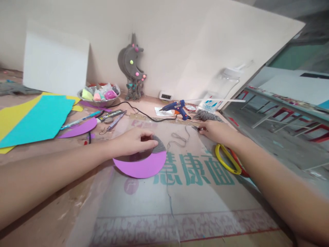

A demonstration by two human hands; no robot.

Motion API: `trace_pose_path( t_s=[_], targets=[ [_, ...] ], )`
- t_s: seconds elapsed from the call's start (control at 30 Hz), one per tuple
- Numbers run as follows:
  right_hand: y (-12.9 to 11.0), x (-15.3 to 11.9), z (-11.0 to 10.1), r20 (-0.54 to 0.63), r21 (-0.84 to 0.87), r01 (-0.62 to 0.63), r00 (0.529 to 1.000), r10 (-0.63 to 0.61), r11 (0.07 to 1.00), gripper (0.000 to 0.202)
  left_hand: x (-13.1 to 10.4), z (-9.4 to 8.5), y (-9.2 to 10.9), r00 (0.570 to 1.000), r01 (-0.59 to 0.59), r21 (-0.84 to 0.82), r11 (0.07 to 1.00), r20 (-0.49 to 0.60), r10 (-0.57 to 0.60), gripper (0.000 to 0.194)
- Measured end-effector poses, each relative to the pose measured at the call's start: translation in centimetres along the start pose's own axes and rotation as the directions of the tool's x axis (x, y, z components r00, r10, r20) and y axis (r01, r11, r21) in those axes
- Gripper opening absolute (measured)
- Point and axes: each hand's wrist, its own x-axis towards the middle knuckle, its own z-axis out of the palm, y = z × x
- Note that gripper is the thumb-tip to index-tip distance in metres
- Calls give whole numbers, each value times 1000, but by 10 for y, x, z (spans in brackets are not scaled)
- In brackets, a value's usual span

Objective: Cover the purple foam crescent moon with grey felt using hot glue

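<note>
Left fingers point(151, 144) hold purple piece point(144, 168), right fingers point(203, 126) metal tool point(196, 128); bowl point(101, 103) contains packets point(110, 95).

A blue glue gun point(180, 108), a filled bowl point(104, 104), colored sheets point(38, 120) and a printed sheet point(205, 202) lie across a scuffed pinkish desk point(60, 200).

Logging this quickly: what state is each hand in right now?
Left hand: closed on the curved purple piece, near its yarn-wrapped end.
Right hand: closed on a small dark object, kind unclear.

smooth matt purple crescent point(142, 167), fuzzy grey yarn point(207, 115)
</note>
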Motion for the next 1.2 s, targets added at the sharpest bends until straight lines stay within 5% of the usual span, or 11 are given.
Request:
trace_pose_path(
  t_s=[0.23,0.43,0.53,0.67,0.9,1.2],
  targets=[
    [-8,0,15,-66,-126,60,995,-69,990,33,0,-1,-4,1000,-17,-21,1000,5,17,26],
    [-19,-4,5,-205,-120,57,975,-81,991,34,3,-1,-7,999,-31,-36,999,9,31,26],
    [-41,-13,-10,-346,76,87,937,-56,993,32,4,-1,-8,999,-48,-24,999,10,48,26],
    [-79,-35,-27,-475,260,286,870,-136,922,27,4,-1,-9,998,-62,-5,998,10,62,26],
    [-103,-51,-17,-654,6,522,647,-392,853,33,1,0,-9,997,-58,-100,993,40,62,22],
    [-107,-44,-7,-610,-5,552,659,-440,834,33,-1,1,-6,997,-64,-79,995,36,67,19]
  ],
)
